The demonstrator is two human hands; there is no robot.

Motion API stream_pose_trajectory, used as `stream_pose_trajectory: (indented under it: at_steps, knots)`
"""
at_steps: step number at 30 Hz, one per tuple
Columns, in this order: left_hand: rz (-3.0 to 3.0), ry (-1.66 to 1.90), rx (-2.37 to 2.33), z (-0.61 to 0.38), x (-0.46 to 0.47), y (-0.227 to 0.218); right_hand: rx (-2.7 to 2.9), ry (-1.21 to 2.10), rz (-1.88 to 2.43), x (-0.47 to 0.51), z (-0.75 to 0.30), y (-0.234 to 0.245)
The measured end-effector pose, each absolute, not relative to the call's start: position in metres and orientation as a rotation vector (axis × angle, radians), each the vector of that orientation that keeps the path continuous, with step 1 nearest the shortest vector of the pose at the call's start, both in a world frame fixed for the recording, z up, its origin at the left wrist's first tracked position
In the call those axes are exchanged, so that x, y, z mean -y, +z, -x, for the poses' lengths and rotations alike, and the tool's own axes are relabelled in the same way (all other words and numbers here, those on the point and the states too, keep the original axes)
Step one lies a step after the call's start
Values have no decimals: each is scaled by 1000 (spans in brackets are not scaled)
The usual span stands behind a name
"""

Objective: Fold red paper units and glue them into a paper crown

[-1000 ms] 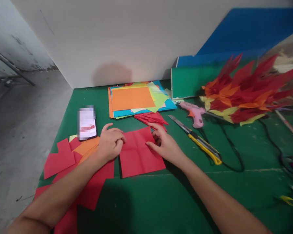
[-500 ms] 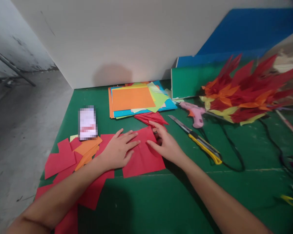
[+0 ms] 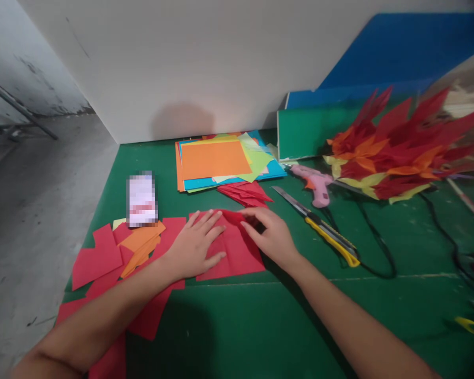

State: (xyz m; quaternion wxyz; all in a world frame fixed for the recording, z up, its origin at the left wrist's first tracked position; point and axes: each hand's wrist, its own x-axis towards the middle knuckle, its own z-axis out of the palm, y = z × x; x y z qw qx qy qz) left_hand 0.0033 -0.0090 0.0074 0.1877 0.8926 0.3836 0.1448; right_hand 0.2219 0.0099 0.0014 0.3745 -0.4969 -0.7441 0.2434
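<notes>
A red paper square (image 3: 239, 251) lies on the green table (image 3: 260, 326) in front of me. My left hand (image 3: 195, 243) lies flat on its left part, fingers spread. My right hand (image 3: 270, 237) rests on its upper right corner; the fingers curl over the top edge, which is lifted and bent toward me. A small pile of folded red paper pieces (image 3: 245, 193) sits just beyond the square.
Red and orange paper scraps (image 3: 114, 252) lie at the left by a phone (image 3: 141, 199). A stack of coloured sheets (image 3: 221, 159) is at the back. A yellow utility knife (image 3: 319, 228), pink glue gun (image 3: 315, 183), black cord and a red-orange paper flower bunch (image 3: 398, 147) lie at the right.
My left hand opened from a loose fist and moved right onto the red square. My right hand moved over the top right corner, and the top edge has lifted.
</notes>
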Motion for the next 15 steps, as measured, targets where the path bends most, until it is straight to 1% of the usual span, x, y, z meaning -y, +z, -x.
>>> stream_pose_trajectory:
  at_steps: [7, 11, 15]
  knots:
    - [-2535, 373, -1100, -2, 6, 10, 2251, 373, 1015, -11, -221, -1]
    - [-2559, 347, -1122, -2, 6, 12, 2265, 295, 1055, -9, -218, -1]
    - [-2586, 257, -1166, -2, 6, 17, 2139, 319, 1149, -11, -218, -2]
